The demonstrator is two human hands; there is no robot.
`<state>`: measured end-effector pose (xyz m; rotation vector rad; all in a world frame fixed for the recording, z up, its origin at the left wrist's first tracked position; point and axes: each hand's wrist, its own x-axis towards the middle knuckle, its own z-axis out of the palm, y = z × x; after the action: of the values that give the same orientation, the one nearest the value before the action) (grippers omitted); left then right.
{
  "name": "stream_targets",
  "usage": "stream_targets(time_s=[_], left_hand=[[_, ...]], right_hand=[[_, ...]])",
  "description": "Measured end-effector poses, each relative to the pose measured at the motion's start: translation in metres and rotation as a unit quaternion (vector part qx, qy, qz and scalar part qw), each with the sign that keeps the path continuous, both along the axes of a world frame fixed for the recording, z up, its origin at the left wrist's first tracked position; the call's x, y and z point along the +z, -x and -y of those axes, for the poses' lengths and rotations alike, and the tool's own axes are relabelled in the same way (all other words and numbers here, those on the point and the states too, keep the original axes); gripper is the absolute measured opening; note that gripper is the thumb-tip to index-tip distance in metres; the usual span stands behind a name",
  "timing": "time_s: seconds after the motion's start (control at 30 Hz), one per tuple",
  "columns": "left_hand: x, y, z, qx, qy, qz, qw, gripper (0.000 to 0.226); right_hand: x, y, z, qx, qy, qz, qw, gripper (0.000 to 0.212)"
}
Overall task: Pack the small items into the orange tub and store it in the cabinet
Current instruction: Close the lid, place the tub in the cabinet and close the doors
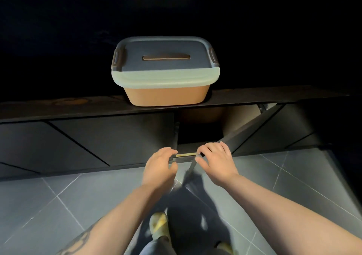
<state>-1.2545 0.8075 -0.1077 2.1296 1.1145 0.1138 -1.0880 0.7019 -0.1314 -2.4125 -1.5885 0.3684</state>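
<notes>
An orange tub (166,95), lid (164,58) clipped on, sits upright on the dark tabletop (58,105), long axis left to right. Below it, left hand (159,166) and right hand (216,161), arms outstretched, each grip a cabinet door's edge (185,155).
</notes>
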Motion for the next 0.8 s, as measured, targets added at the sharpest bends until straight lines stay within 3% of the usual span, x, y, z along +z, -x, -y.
stream_targets(time_s=[0.3,0.43,0.6,0.8], left_hand=[[0.011,-0.027,0.109,0.031,-0.015,0.049,0.998,0.039],[0.009,-0.036,0.15,0.054,-0.012,0.051,0.997,0.038],[0.002,-0.061,0.204,0.037,0.014,0.042,0.998,0.038],[0.004,-0.089,0.224,0.009,0.011,0.041,0.999,0.038]], right_hand=[[-0.003,-0.025,0.105,0.074,0.01,0.001,0.997,0.022],[-0.005,-0.056,0.168,0.089,0.0,-0.003,0.996,0.005],[-0.01,-0.092,0.234,0.034,0.079,0.003,0.996,0.061],[-0.004,-0.133,0.271,-0.023,0.173,-0.001,0.985,0.073]])
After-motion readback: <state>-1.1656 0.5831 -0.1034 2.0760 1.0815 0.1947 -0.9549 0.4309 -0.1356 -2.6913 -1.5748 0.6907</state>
